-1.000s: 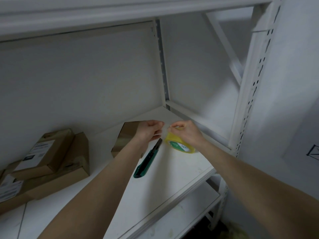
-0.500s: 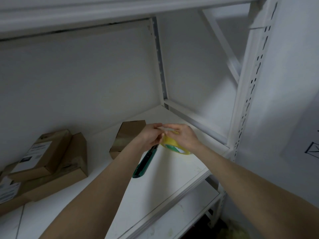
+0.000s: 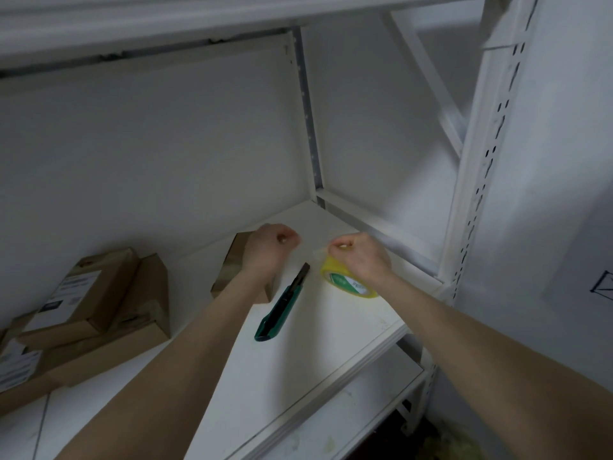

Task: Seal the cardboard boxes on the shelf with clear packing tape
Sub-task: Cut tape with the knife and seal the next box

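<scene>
fingers [image 3: 282,240] on the left hand [image 3: 265,257] and right hand [image 3: 361,260] are curled in pinches on a faint strip of clear tape [image 3: 315,251]. half a second ago they met at the yellow roll [image 3: 345,283] on the shelf [image 3: 331,343]. now they're apart, so i guess a length is out for the small box [image 3: 232,270] under the left wrist. roll label and stacked boxes [image 3: 86,293] labels at left: unreadable.

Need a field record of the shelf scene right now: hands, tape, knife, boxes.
left hand: fingers curled, in front of small brown cardboard box; grip on tape unclear
right hand: pinches faint clear tape strip, above yellow tape roll
green utility knife: lying on white shelf board, between the forearms, untouched
stacked brown cardboard boxes: left end of shelf, white labels on top
</scene>
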`<state>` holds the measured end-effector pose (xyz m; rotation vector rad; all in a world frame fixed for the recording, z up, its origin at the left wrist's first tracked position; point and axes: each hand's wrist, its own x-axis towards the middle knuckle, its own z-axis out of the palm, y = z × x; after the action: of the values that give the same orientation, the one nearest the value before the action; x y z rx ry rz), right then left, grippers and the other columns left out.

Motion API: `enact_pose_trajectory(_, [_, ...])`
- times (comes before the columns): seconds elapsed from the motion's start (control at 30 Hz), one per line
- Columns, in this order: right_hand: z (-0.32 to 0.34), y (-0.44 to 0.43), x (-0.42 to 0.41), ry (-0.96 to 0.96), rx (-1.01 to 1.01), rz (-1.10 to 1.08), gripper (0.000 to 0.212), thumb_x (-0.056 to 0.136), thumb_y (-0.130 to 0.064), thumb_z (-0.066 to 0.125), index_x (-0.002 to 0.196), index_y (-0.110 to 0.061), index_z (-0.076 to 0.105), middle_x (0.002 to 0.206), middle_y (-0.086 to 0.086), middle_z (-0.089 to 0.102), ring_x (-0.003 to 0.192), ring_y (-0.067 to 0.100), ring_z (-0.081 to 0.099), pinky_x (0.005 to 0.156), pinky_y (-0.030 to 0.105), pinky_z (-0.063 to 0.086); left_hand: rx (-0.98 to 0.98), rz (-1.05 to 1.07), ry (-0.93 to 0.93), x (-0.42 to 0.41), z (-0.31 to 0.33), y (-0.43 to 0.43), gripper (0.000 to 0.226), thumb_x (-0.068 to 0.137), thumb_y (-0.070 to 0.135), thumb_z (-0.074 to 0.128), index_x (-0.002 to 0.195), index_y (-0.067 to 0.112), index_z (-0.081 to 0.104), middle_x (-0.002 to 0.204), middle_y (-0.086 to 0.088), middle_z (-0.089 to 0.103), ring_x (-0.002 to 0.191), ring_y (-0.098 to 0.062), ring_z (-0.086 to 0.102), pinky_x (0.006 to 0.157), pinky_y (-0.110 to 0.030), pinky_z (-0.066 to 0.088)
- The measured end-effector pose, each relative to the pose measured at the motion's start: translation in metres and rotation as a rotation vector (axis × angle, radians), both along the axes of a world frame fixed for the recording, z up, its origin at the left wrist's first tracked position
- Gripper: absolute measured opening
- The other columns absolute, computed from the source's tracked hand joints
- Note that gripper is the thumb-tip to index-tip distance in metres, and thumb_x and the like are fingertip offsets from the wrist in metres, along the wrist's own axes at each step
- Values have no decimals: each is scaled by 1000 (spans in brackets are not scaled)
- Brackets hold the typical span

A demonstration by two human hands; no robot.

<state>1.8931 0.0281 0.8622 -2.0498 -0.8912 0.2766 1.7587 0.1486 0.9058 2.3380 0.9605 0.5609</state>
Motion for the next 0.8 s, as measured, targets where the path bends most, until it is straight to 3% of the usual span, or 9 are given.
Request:
enact_pose_trajectory(0.07, [2,1,0,-25,-22,-28,19,85,-45,62,98,-37,74,104,-10,71,94,15,64,76,28,50,-54,-55,-64,5,-3,-12,23,85,27,70,103,12,73,101,3,70,92,-10,64,78,-18,46])
enact_pose_trajectory(0.2, [1,5,-5,-57,20,25,14,86,-45,61,91,-38,72,100,-8,72,94,16,64,76,30,49,-148,-51,-80,18,-13,-21,19,79,21,77,94,9,76,93,-5,74,86,-15,68,81,-35,57])
enact_pose_trajectory(0.3, [2,7,-2,-53,56,38,30,90,-46,59,115,-29,60,98,0,69,90,21,61,77,33,46,-228,12,-119,20,-19,-17,7,83,14,73,86,8,74,91,-7,73,84,-17,66,81,-36,57])
enact_pose_trajectory(0.37, [5,6,2,116,132,78,43,88,-47,64,122,-26,49,97,4,67,90,21,62,82,36,50,-323,48,-185,20,-16,-20,4,86,8,67,85,7,71,90,-9,70,79,-15,62,76,-32,54])
enact_pose_trajectory(0.47, [9,1,8,364,160,206,42,83,-34,74,118,-30,52,106,8,65,97,23,64,82,32,53,-428,87,-264,25,-11,-22,10,87,4,63,79,9,66,80,-6,65,68,-10,57,59,-19,50])
enact_pose_trajectory(0.57, [14,-1,10,397,95,291,41,83,-15,68,119,-28,54,112,10,63,102,25,63,82,30,51,-514,95,-301,28,-9,-21,5,89,8,64,84,7,66,83,-11,64,71,-18,59,56,-19,50])
enact_pose_trajectory(0.63, [13,0,10,393,102,297,44,83,-8,66,123,-25,54,115,10,63,100,22,62,80,28,50,-556,82,-311,27,-9,-20,3,91,9,63,91,6,65,80,-7,62,67,-13,56,49,-13,47])
enact_pose_trajectory(0.8, [6,1,11,342,178,260,47,77,-7,74,113,-33,56,113,6,67,96,16,60,76,26,46,-740,49,-337,22,-9,-22,4,93,12,61,93,12,65,79,5,59,71,-4,51,65,-18,44])
